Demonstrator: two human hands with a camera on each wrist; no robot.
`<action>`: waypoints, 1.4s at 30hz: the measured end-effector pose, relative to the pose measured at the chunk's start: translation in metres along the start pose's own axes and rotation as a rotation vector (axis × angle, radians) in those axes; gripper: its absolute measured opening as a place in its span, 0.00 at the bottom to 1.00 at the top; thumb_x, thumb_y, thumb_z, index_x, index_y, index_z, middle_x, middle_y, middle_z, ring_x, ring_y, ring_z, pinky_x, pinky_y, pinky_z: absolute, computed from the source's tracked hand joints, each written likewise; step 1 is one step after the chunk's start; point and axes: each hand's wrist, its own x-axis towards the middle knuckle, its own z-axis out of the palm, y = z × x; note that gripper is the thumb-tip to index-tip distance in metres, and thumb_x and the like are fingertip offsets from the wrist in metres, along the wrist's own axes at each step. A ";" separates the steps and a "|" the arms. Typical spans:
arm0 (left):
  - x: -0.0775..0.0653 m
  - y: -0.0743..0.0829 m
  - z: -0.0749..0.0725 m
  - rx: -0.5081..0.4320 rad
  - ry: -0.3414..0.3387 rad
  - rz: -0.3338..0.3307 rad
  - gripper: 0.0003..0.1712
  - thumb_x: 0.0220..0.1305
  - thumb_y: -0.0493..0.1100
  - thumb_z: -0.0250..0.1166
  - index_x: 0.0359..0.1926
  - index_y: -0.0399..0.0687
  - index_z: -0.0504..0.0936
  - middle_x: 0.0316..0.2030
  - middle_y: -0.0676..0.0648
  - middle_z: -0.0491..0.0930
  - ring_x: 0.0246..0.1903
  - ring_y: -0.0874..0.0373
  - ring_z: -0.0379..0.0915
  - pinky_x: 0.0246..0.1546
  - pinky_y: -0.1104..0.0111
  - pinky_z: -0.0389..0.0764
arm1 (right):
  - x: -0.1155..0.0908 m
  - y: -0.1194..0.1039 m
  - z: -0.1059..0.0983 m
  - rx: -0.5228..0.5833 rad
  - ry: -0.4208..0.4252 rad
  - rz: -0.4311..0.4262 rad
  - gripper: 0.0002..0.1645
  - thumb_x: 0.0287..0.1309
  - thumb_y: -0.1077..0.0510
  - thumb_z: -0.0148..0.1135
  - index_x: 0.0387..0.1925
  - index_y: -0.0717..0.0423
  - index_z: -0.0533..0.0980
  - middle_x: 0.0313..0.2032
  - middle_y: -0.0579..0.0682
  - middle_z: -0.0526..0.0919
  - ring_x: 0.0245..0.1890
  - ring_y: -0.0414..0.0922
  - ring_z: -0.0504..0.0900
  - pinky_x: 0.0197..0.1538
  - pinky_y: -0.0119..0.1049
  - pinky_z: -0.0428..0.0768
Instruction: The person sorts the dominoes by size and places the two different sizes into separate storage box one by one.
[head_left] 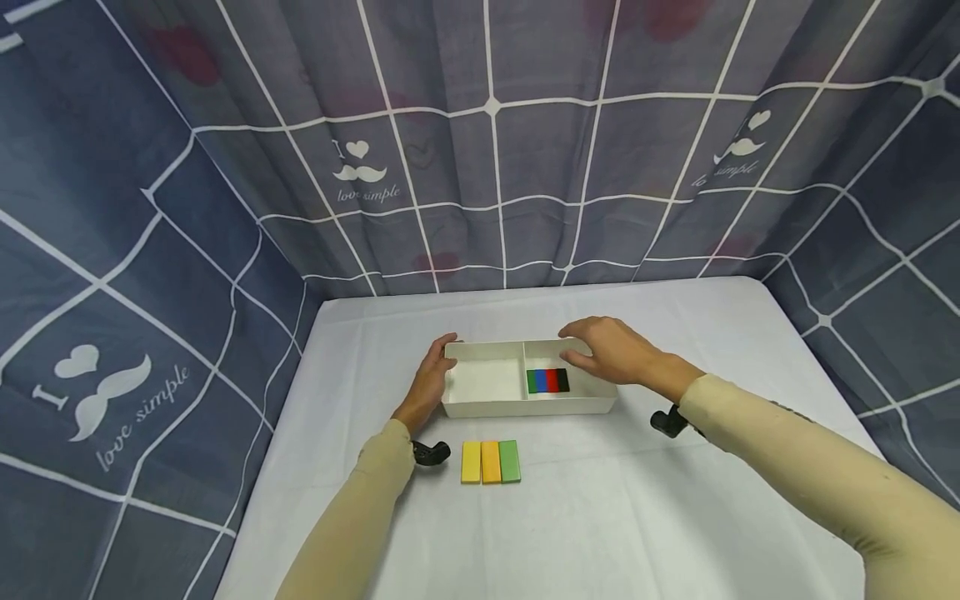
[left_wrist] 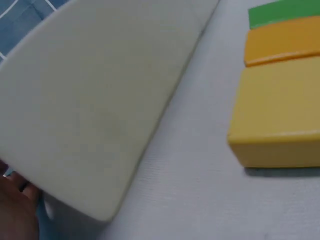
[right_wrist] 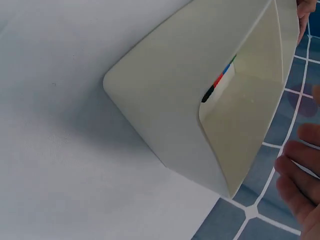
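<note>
A white two-compartment box (head_left: 480, 408) stands on the table, its divider upright near the middle. My left hand (head_left: 431, 379) grips the box's left end, thumb at the rim and fingers along the outside; the left wrist view shows the fingertips (left_wrist: 31, 192) at the box's edge. Over the back of the right compartment hovers my right hand (head_left: 618, 350), fingers loosely spread with nothing between them. In the right wrist view those fingers (right_wrist: 295, 175) are apart from the box wall. Green, blue, red and black pieces (head_left: 547, 381) lie side by side in the right compartment.
In front of the box, a yellow block (head_left: 471, 462), an orange block (head_left: 491, 462) and a green block (head_left: 509, 462) lie in a row on the white-covered table (head_left: 585, 525). A grey-blue checked curtain (head_left: 540, 167) hangs behind and at both sides.
</note>
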 end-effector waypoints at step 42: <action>-0.083 0.142 -0.013 0.632 -0.275 0.454 0.45 0.72 0.50 0.72 0.85 0.56 0.65 0.79 0.52 0.72 0.79 0.52 0.68 0.79 0.47 0.69 | -0.013 0.043 0.060 0.832 0.446 0.576 0.30 0.85 0.43 0.52 0.67 0.60 0.82 0.66 0.61 0.85 0.69 0.56 0.81 0.76 0.52 0.73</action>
